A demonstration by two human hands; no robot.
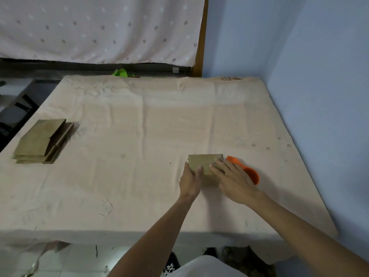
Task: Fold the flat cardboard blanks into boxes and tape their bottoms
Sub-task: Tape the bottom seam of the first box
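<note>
One box (pixel 204 163) in the left hand's (pixel 189 181) grip, right hand (pixel 232 179) flat atop; perhaps four blanks (pixel 43 140) stacked.

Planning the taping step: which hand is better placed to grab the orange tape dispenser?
Right. The right hand lies flat on the box, right beside the dispenser. The left hand grips the box's far side and would probably steady it.

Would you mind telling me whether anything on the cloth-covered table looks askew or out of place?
Only mildly: the stack of flat brown cardboard blanks at the table's left edge is fanned unevenly, with lower sheets sticking out.
</note>
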